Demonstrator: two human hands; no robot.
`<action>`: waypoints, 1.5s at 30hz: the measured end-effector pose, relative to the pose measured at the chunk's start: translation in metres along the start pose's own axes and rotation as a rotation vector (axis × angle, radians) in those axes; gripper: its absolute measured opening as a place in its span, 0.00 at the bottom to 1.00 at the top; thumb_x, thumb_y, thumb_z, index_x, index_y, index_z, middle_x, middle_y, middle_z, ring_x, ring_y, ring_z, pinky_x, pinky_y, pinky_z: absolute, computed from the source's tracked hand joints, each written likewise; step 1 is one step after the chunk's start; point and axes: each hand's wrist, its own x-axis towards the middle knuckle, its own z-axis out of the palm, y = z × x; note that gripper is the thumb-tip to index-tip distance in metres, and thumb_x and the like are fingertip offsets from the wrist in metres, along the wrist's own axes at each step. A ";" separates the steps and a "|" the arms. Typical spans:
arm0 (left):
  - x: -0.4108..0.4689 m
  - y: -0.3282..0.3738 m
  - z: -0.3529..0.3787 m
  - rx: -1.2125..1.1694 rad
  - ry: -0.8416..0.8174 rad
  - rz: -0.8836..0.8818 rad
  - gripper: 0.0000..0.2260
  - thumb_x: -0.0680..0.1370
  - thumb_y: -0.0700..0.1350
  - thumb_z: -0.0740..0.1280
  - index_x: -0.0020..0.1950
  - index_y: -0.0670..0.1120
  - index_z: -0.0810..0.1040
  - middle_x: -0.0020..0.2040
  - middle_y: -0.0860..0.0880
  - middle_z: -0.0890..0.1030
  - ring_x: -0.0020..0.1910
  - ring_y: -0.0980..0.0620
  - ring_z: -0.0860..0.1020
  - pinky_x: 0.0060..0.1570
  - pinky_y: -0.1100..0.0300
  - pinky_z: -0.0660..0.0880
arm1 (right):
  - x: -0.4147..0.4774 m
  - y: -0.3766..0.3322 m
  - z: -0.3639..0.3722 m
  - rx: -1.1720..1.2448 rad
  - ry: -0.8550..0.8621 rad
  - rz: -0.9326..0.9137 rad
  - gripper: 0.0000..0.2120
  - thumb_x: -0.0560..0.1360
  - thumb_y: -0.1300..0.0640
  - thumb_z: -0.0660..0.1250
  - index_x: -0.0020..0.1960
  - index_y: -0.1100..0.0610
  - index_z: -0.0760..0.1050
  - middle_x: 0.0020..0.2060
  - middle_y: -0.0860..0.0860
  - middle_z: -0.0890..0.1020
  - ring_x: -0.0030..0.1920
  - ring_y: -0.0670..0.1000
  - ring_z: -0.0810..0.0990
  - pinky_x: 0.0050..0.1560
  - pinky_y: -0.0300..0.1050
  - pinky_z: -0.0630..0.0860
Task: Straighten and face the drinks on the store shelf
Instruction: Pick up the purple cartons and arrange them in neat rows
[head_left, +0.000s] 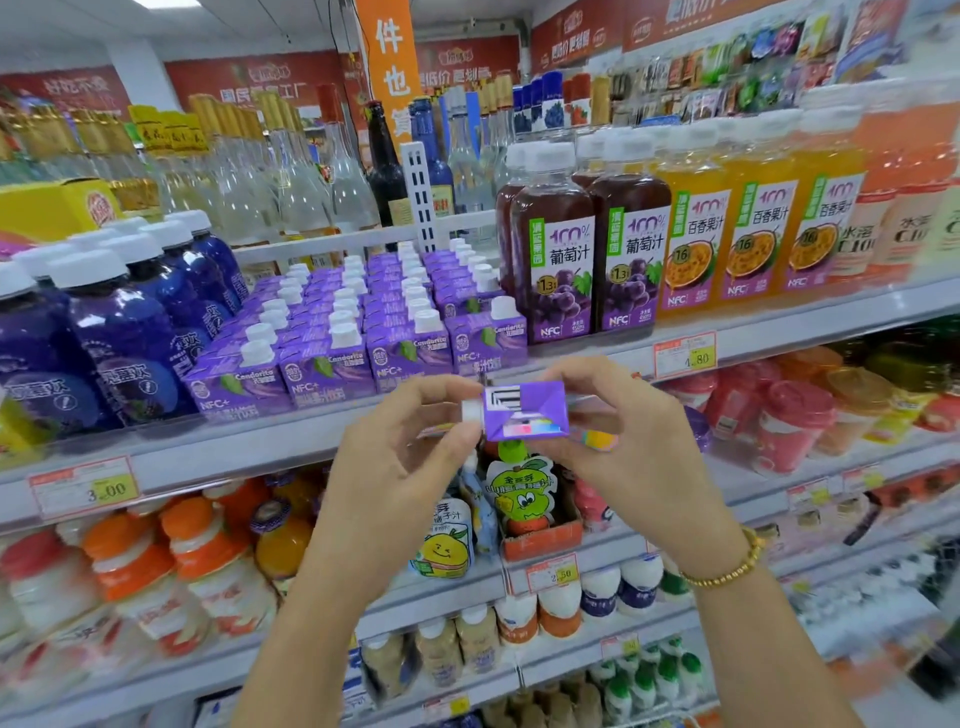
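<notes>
Head view, single frame.

- Left hand (405, 457): raised in front of the shelf, thumb and fingertips pinching the white-capped end of a purple carton (524, 410).
- Right hand (623, 431): fingers curled round the opposite, flat end of the same carton. A gold bead bracelet (727, 571) sits on this wrist.
- Purple carton: held between both hands, off the shelf, lying on its side with the cap pointing left. It sits just in front of the shelf edge (260, 441) and below the front row of stocked cartons.
- Stocked cartons (363, 322): same purple pack, standing upright in four files running back along the shelf, white caps up, printed fronts facing out.
- Left of the cartons: blue bottles (119, 332) with white caps, in files.
- Right of the cartons: dark grape juice bottles (587, 249), then orange passion-fruit juice bottles (753, 234), labels forward.
- Price tags on the shelf lip: "3.00" (85, 488) at left, "4.80" (685, 356) under the grape juice.
- Lower shelves carry small bottles and pouches; details there are blurred.
</notes>
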 end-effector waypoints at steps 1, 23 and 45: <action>-0.003 -0.001 0.001 0.018 -0.016 -0.046 0.07 0.71 0.50 0.69 0.48 0.58 0.78 0.47 0.53 0.83 0.49 0.55 0.81 0.46 0.62 0.78 | -0.005 0.001 0.001 -0.063 0.002 -0.038 0.18 0.68 0.64 0.75 0.53 0.50 0.74 0.49 0.43 0.80 0.51 0.38 0.78 0.49 0.28 0.74; -0.047 -0.054 0.005 0.019 0.008 -0.209 0.15 0.72 0.50 0.72 0.58 0.54 0.78 0.51 0.54 0.82 0.54 0.54 0.79 0.48 0.56 0.79 | -0.058 0.040 0.033 0.451 -0.239 0.534 0.22 0.67 0.45 0.74 0.54 0.57 0.78 0.49 0.57 0.83 0.50 0.59 0.81 0.52 0.56 0.77; -0.034 -0.045 -0.001 -0.084 -0.126 -0.566 0.15 0.74 0.54 0.64 0.46 0.45 0.83 0.40 0.49 0.85 0.37 0.54 0.83 0.36 0.68 0.78 | -0.068 0.044 0.054 -0.260 0.040 -0.162 0.22 0.67 0.73 0.73 0.53 0.55 0.70 0.59 0.52 0.75 0.60 0.42 0.73 0.50 0.29 0.74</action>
